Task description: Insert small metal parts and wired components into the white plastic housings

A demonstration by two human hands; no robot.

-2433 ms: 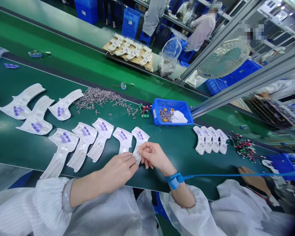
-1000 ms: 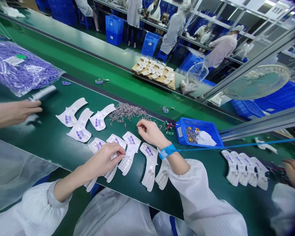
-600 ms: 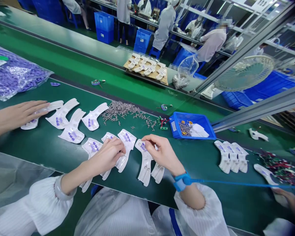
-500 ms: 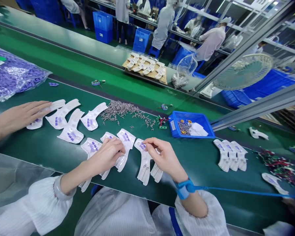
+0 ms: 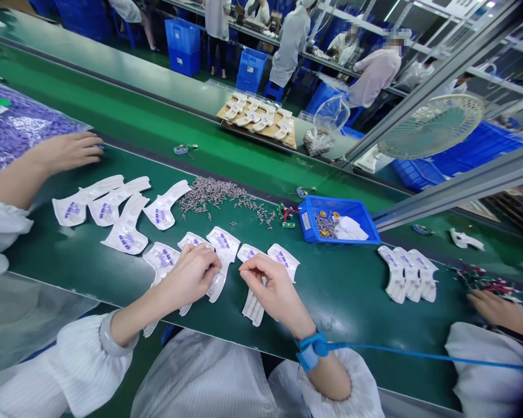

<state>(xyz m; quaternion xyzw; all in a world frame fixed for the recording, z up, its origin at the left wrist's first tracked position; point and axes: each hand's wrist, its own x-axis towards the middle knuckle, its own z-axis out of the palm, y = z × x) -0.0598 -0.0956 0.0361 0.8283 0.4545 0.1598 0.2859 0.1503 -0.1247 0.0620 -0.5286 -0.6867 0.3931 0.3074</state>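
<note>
Bench (image 5: 340, 302), front row: 5 white shells (image 5: 223, 244) w/ purple pcs in wide ends; 4 more in back row (image 5: 128, 235) to L, purple in all too, so that fitting looks done on these 9

L hand (image 5: 194, 270): fingers curled down over 2nd shell fr L, partly hiding it, nr 3rd; can't tell if anything's inside the curl

R hand (image 5: 272, 287): over 4th shell, thumb + forefinger tips drawn close tog; pinch contents, if any, too small to tell; contact w/ shell unclear

5th shell just past R hand, lower part hidden

Small metal parts (image 5: 213, 194): big pile behind, strays twd blue bin (image 5: 357, 210); prob lots left to use. Any seated in handles? can't tell fr here

Wired boards (image 5: 287, 217) beside bin, neither own hand on them; none seen in the 9

Far R: 3 nested shells (image 5: 409, 276), purple in; co-worker's hand (image 5: 497, 307) at wire heap (image 5: 483, 281)

Far L: another worker's hand (image 5: 70, 152) by purple bag (image 5: 9, 130)
</note>
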